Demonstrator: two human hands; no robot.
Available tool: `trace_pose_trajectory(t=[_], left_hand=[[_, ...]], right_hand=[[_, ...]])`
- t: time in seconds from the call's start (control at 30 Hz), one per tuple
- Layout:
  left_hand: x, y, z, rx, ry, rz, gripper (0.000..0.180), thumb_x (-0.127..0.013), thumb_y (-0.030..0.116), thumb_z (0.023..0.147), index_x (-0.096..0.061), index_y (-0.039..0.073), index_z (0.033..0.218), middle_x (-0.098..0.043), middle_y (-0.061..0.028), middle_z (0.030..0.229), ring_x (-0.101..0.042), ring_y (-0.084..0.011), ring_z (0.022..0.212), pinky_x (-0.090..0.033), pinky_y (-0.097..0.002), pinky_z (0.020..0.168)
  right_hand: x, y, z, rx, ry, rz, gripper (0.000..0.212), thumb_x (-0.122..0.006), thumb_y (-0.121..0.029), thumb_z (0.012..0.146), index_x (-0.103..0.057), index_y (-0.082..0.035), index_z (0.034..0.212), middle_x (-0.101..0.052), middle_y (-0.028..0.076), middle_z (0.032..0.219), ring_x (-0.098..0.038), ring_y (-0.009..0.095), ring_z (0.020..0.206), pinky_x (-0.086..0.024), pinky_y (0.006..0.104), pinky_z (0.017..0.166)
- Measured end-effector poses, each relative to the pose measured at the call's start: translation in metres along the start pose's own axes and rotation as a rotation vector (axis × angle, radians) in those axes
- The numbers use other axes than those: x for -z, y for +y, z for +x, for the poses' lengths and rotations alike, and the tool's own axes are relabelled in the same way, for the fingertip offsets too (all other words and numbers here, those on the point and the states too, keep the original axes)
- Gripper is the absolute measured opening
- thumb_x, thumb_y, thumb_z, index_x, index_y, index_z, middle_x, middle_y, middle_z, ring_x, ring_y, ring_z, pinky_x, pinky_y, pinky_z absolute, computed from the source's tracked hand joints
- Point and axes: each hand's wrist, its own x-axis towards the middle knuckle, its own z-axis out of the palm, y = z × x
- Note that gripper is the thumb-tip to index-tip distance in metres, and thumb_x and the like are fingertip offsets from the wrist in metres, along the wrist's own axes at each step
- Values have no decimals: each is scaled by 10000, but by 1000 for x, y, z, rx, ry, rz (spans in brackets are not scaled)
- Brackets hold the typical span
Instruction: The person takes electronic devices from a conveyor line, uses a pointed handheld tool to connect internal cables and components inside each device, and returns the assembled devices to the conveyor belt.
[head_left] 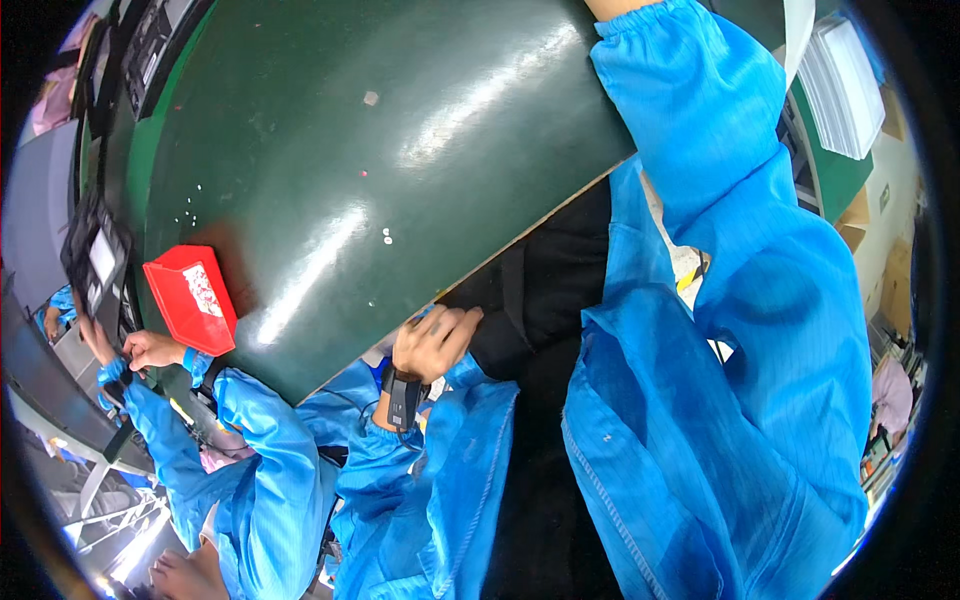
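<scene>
The person's left hand (437, 345) curls just below centre, its grasp impossible to tell; the right hand is beyond the top edge, grip unseen — two white pieces (388, 240) lie left of centre, apparently unworked.

1. The tabletop (290, 130) is gleaming dark green, streaked with white glare.
2. At left, the bin (172, 300) is showing bright red, its label (202, 290) white.
3. The person's jacket (800, 320) is showing bright blue.
4. The inner clothing (540, 450) is showing black.
5. The co-worker's sleeve (265, 420), left, is showing blue.
</scene>
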Motion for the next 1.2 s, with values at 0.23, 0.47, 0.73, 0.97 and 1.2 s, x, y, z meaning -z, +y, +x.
trace_pose_trajectory(t=[0.23, 0.47, 0.73, 0.97, 1.2], left_hand=[[102, 33, -13, 252, -207, 690, 177, -772, 16, 780, -782, 35, 956, -629, -53, 792, -613, -173, 676, -466, -289, 571], [211, -63, -10, 845, 613, 770, 98, -836, 85, 843, -771, 34, 894, -632, -30, 785, -503, -140, 597, -428, -300, 559], [207, -93, -33, 817, 502, 716, 103, -748, 113, 931, -780, 47, 1004, -649, -80, 810, -607, -176, 661, -475, -317, 596], [153, 15, 19, 311, 243, 27, 192, -811, 98, 850, -754, 39, 1024, -676, -77, 784, -656, -160, 708, -516, -309, 590], [16, 10, 18, 371, 61, -251, 187, -777, 82, 872, -769, 75, 1059, -698, -83, 1029, -720, -283, 815, -585, -392, 692]], right_hand=[[2, -5, -11, 2, 5, -98, 263, -747, -255, 958, -710, -4, 892, -651, 19, 715, -585, 100, 597, -494, 249, 567], [-13, 0, -17, -60, 29, -89, 241, -731, -253, 969, -702, -33, 876, -626, -7, 693, -578, 84, 578, -473, 234, 556], [-18, -2, -18, -38, -9, -106, 253, -732, -256, 969, -702, -21, 880, -626, -3, 700, -574, 83, 583, -465, 242, 553], [-26, 15, -5, -34, -54, -65, 260, -741, -254, 957, -706, -14, 864, -625, 8, 678, -581, 105, 570, -471, 250, 546], [-10, 10, -11, -3, -13, -80, 275, -760, -266, 941, -715, -19, 830, -642, 16, 679, -594, 113, 573, -476, 252, 547]])
